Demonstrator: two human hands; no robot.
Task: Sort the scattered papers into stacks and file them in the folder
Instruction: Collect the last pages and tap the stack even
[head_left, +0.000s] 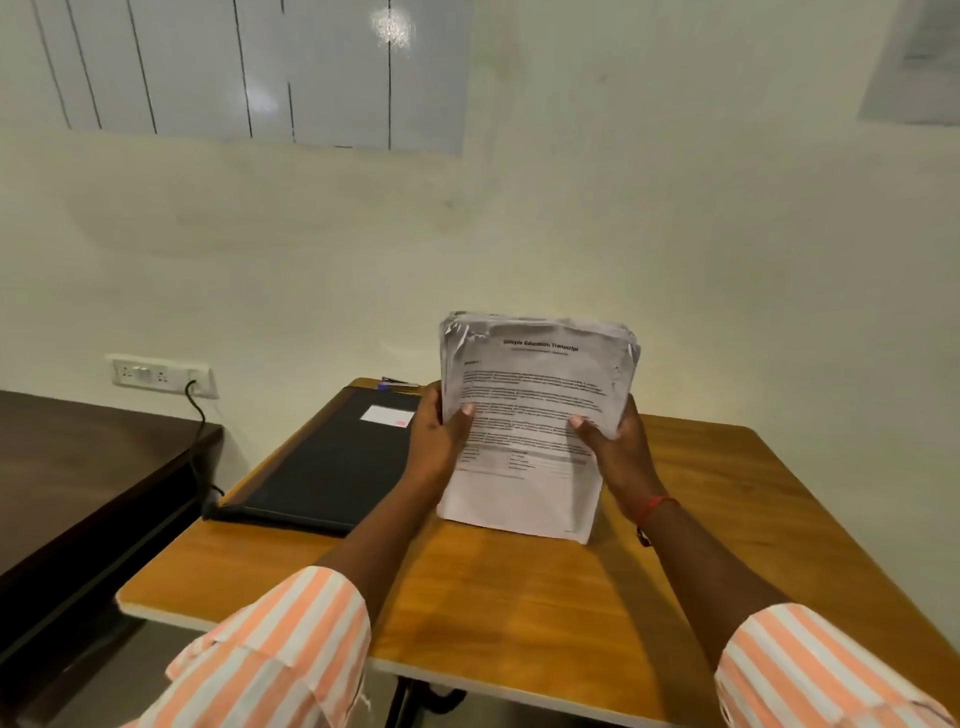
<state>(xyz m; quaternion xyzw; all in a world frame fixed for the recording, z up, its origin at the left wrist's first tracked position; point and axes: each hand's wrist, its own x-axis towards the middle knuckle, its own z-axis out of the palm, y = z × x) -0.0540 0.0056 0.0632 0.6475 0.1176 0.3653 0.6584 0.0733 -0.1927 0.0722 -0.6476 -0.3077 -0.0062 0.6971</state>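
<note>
Left hand (439, 441) and right hand (618, 452) gripped a paper stack (530, 415) upright on the wooden counter (519, 597); black folder (327, 462) lay beside it, cream wall (675, 234) behind.

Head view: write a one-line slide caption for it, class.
Left hand and right hand grip a stack of printed papers on edge on the wooden table, beside the closed black folder.

Wooden table (519, 597): black folder (332, 462), pens (397, 385) far edge.

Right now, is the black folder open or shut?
Shut. The black folder lies flat on the table with its labelled cover facing up.
</note>
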